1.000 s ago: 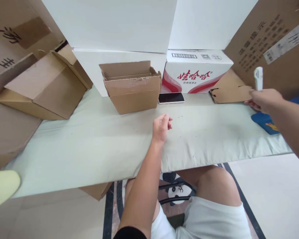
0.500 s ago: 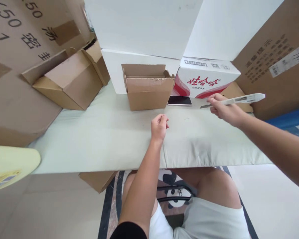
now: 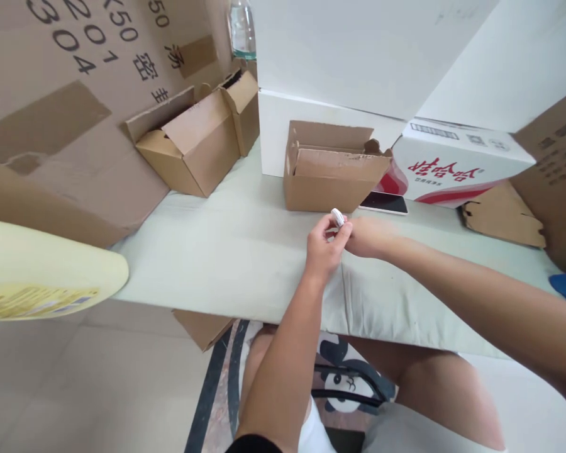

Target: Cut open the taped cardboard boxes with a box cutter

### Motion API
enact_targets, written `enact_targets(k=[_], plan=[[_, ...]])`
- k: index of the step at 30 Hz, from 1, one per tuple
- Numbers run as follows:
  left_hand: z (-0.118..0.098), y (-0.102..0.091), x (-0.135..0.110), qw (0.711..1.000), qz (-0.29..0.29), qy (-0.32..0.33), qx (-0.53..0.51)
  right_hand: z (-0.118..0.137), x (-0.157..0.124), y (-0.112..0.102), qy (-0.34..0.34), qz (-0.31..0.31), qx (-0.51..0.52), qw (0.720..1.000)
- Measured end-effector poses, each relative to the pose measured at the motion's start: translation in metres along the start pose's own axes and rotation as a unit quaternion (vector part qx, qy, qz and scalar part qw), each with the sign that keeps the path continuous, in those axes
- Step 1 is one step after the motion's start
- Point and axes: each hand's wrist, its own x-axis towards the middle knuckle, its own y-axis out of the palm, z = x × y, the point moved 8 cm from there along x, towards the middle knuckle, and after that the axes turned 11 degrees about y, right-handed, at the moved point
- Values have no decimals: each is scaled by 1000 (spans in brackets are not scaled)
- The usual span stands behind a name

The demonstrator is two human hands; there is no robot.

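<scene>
My left hand (image 3: 324, 246) is closed over the bed-like padded surface, its thumb and fingers pinching a white end of what looks like the utility knife (image 3: 338, 218). Most of the knife is hidden, and no blade shows. My right hand (image 3: 368, 236) meets the left one from the right, slightly blurred; its fingertips are hidden behind the left thumb, so its grip does not show. Just beyond both hands stands a small open cardboard box (image 3: 332, 189), its flaps up. A phone (image 3: 384, 202) with a dark screen lies beside that box.
Another open cardboard box (image 3: 212, 148) stands at the left, by a large printed carton (image 3: 89, 119). White boxes (image 3: 349, 56) and a red-and-white carton (image 3: 457, 167) line the back. Flattened cardboard (image 3: 504, 214) lies at right. A pale yellow object (image 3: 51, 267) juts in at the left edge.
My right hand has swung left with the utility knife to meet my left hand; the exposed blade is out of sight. The view has shifted left.
</scene>
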Motion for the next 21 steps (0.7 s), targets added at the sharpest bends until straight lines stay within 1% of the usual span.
enact_targets(k=[3,6,8,10,11,13,17,19,21], plan=[[-4,-15,3,1000,-19,7,9,15,2,6,-6,34,-47,998],[-6,-27,6,998,-51,11,17,33,5,4,-30,37,-61,997],[-6,-38,7,995,-100,18,11,47,9,-1,-43,26,-63,997],[-7,-54,6,984,-175,27,-3,65,14,-7,-58,10,-59,997],[-8,-63,5,977,-212,33,-8,76,17,-9,-71,4,-54,996],[-12,-82,2,962,-268,42,-7,101,22,-14,-104,-4,-42,994],[-30,-123,-7,932,-355,53,48,157,40,-27,-154,-22,-18,988],[-38,-138,-11,923,-376,48,68,186,55,-40,-171,-45,7,984],[-43,-145,-11,923,-376,39,73,215,73,-59,-190,-82,39,978]])
